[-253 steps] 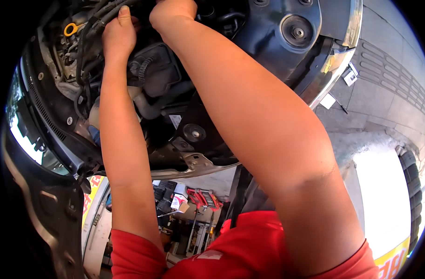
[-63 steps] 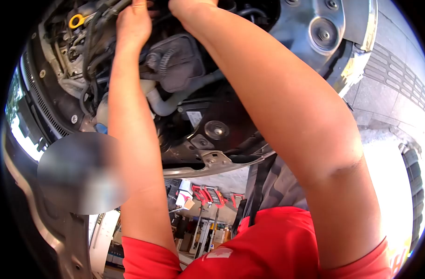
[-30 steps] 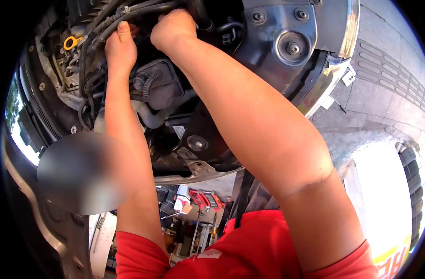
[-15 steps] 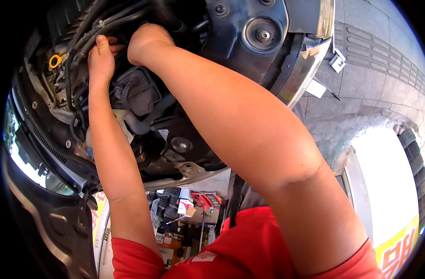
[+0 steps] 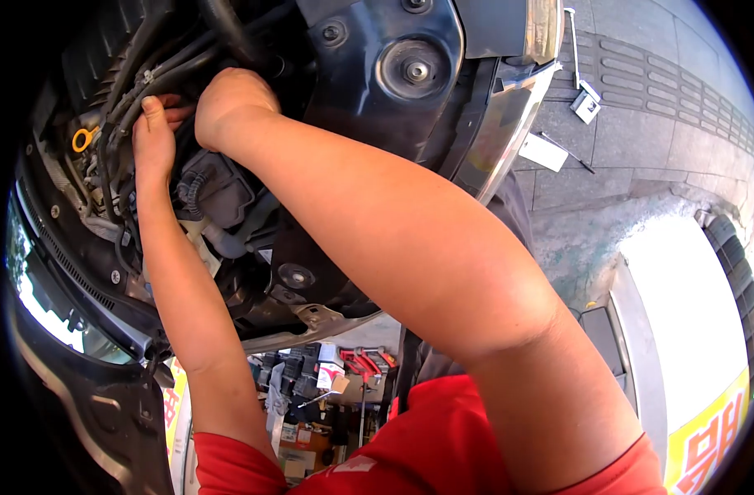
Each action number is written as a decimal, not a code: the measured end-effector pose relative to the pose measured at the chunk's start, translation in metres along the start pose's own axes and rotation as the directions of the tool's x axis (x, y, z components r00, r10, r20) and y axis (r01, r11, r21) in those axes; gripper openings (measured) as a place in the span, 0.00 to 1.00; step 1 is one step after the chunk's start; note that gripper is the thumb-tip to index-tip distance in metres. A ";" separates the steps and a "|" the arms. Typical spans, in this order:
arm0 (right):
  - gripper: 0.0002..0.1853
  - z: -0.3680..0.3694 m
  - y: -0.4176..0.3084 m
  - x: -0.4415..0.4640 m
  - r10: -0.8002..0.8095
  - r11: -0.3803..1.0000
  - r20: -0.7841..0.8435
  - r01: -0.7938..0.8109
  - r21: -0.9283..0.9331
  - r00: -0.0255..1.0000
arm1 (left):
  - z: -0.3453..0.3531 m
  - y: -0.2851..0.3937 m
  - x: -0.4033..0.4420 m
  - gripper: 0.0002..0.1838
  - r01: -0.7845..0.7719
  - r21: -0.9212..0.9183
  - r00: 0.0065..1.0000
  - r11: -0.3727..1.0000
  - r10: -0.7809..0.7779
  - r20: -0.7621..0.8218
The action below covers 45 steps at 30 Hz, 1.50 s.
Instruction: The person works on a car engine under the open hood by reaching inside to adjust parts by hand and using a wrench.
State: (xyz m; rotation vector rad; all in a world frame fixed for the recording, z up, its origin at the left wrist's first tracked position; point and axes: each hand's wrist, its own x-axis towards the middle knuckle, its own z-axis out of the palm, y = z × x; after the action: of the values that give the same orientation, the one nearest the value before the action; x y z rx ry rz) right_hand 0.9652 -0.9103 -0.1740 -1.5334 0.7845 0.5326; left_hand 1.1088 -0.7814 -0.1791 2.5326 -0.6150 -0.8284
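Note:
Both of my hands reach into the engine bay of a car. My left hand [image 5: 154,144] is beside the black hoses [image 5: 133,103], its thumb pointing up and its fingers stretched toward my right hand; the fingertips are partly hidden. My right hand [image 5: 235,103] bends down into the dark gap next to it, and its fingers are out of sight behind the wrist. Just below the hands sits a black plastic housing with a ribbed hose [image 5: 220,194]. A yellow dipstick ring [image 5: 83,139] stands out to the left of my left hand.
The black front panel [image 5: 368,107] and bumper edge [image 5: 509,115] lie right of my arms. On the pavement are a white card [image 5: 543,153], a thin dark rod [image 5: 579,158] and a small white box [image 5: 586,106]. Tools and boxes [image 5: 319,371] show below, and the raised hood [image 5: 88,404] is lower left.
The view has shifted, so the engine bay and both hands appear lower and further left. The hands keep nearly the same pose beside the hoses.

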 end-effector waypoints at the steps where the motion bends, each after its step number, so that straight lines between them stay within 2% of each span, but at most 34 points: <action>1: 0.15 0.000 0.000 0.000 -0.005 1.000 0.013 0.005 0.002 1.000 | 0.001 0.003 -0.002 0.36 0.008 -0.022 1.000 1.000 -0.008 -0.001; 3: 0.16 -0.002 -0.001 -0.005 -0.010 1.000 0.002 0.010 0.030 1.000 | 0.003 0.007 -0.004 0.36 0.019 -0.060 1.000 0.998 -0.020 -0.013; 6: 0.14 -0.008 -0.001 -0.017 -0.043 0.999 0.018 0.042 0.027 0.999 | 0.003 0.006 -0.003 0.36 0.020 -0.003 0.997 1.000 -0.020 -0.070; 7: 0.12 -0.012 0.000 -0.023 -0.091 0.996 0.051 0.091 0.015 0.995 | 0.003 0.006 -0.002 0.36 0.020 0.002 0.997 1.000 -0.020 -0.072; 14: 0.11 -0.007 0.000 -0.022 -0.147 0.989 0.029 0.147 -0.020 0.989 | 0.003 0.009 -0.004 0.36 0.074 0.009 0.994 0.997 -0.074 -0.081; 18: 0.11 -0.005 0.000 -0.020 -0.116 0.992 -0.026 0.117 0.051 0.993 | 0.003 0.004 -0.001 0.36 0.047 0.031 0.995 0.998 -0.044 -0.090; 20: 0.11 -0.005 0.000 -0.016 -0.029 0.980 -0.108 0.049 0.194 0.994 | 0.002 0.000 -0.001 0.37 0.014 0.030 0.996 0.999 -0.012 -0.090; 21: 0.11 -0.005 0.000 -0.015 -0.019 0.972 -0.093 0.041 0.233 0.995 | 0.003 0.001 -0.001 0.36 -0.007 0.031 0.996 1.000 0.010 -0.094; 24: 0.11 -0.001 0.001 -0.006 -0.062 0.990 -0.111 0.076 0.121 0.992 | 0.004 0.005 -0.002 0.36 -0.011 0.044 0.993 0.999 0.016 -0.120; 26: 0.09 0.006 0.003 0.002 -0.053 0.993 -0.142 0.067 0.094 0.988 | 0.003 0.010 -0.004 0.37 0.001 0.064 0.997 0.998 0.004 -0.071; 28: 0.09 -0.003 0.000 -0.005 -0.018 0.997 -0.070 0.024 0.080 0.997 | 0.004 0.007 -0.003 0.35 -0.029 0.078 0.991 0.997 0.039 -0.126; 31: 0.09 -0.001 -0.002 -0.002 0.061 0.994 -0.066 -0.055 0.093 0.996 | 0.004 0.014 -0.006 0.34 -0.025 0.122 0.992 0.992 0.039 -0.118; 35: 0.08 0.000 -0.002 -0.002 -0.021 0.999 -0.061 0.023 0.027 0.998 | 0.002 0.014 -0.008 0.38 -0.011 0.128 0.995 0.992 0.023 -0.093; 37: 0.08 -0.001 -0.002 -0.004 0.006 0.996 -0.094 0.003 0.095 0.996 | 0.004 0.013 -0.007 0.38 -0.020 0.113 0.995 0.993 0.031 -0.093; 41: 0.08 -0.008 -0.003 -0.011 -0.030 0.996 -0.060 0.034 0.080 0.998 | 0.005 0.015 -0.006 0.38 -0.027 0.129 0.993 0.991 0.042 -0.111; 43: 0.07 -0.005 -0.002 -0.011 0.077 0.951 -0.098 -0.043 0.307 0.992 | 0.005 0.014 -0.006 0.32 -0.021 0.118 0.991 0.993 0.036 -0.126; 45: 0.07 -0.004 -0.002 -0.010 0.088 0.938 -0.114 -0.044 0.343 0.990 | 0.004 0.014 -0.006 0.32 -0.030 0.115 0.991 0.993 0.045 -0.127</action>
State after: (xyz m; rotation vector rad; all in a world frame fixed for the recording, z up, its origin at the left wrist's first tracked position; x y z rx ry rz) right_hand 0.9597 -0.9124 -0.1642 -1.2311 0.9762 0.3281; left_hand 1.0976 -0.7910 -0.1725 2.6426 -0.6826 -0.6269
